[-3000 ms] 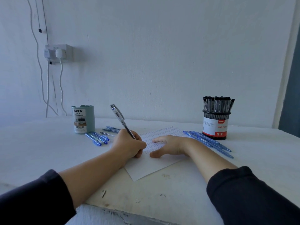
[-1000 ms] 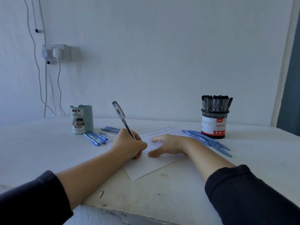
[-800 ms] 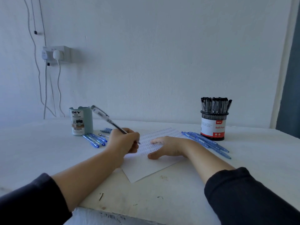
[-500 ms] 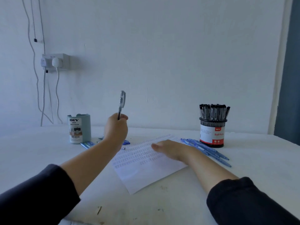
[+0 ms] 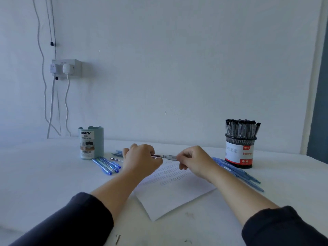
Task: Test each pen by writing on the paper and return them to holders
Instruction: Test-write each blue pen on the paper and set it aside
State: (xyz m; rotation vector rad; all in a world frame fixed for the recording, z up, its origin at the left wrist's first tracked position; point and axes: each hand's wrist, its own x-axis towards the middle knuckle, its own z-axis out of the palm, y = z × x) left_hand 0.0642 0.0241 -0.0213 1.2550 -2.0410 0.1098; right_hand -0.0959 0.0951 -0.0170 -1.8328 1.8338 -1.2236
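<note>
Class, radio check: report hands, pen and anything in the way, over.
Left hand and right hand both grip one pen, held level above the paper. Mesh holder full of black pens. Path unobstructed.

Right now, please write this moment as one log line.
left hand: holds pen | right hand: holds same pen | above paper

Both forearms reach forward, dark sleeves pushed back, hands meeting above the tabletop's middle. Left hand (image 5: 142, 159) fingers curled, grip closed on one end of a pen (image 5: 165, 156). Right hand (image 5: 196, 161) pinches the opposite end, knuckles up.
</note>
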